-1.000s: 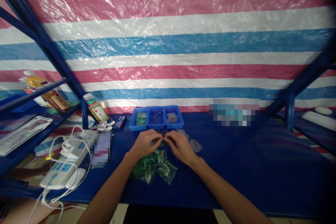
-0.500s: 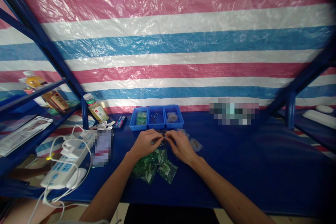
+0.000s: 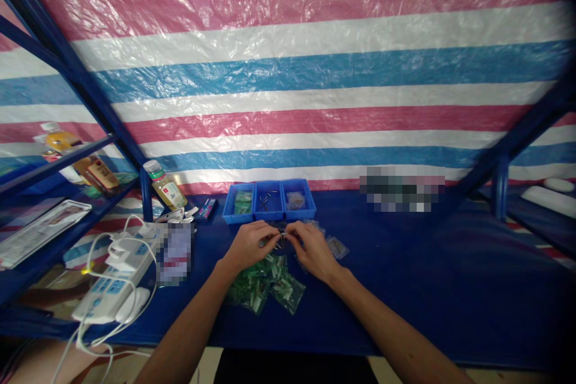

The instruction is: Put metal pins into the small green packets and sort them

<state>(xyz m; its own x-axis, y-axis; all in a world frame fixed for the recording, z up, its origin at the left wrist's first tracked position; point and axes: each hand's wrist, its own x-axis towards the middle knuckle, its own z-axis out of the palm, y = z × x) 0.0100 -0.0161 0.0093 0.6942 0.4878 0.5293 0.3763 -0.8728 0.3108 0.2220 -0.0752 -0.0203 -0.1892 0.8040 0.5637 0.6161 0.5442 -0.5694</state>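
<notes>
My left hand (image 3: 252, 244) and my right hand (image 3: 311, 247) meet above the blue table, fingertips pinched together on a small, thin, shiny piece (image 3: 282, 234) too small to name. Dark slender metal pieces (image 3: 279, 244) lie just beneath the fingers. Closer to me, between the forearms, is a heap of small clear bags with green pieces (image 3: 252, 288). To the right of my right hand lie small clear bags (image 3: 336, 247) with brownish contents. Beyond the hands stand three joined blue bins: a left bin (image 3: 226, 211) with green bags, a middle bin (image 3: 269, 215) with thin metal pieces, a right bin (image 3: 309, 207) with clear bags.
A white power strip (image 3: 101, 297) with tangled cables and a white mouse (image 3: 132, 305) sits at the left. Behind it are a bottle (image 3: 167, 189) and a dark blue box (image 3: 207, 209). Blue frame posts (image 3: 499, 186) flank the table; a striped sheet (image 3: 315, 90) hangs behind.
Both hands stay pinched at nearly the same spot. The right hand's fingers shift very slightly; the view moves a little.
</notes>
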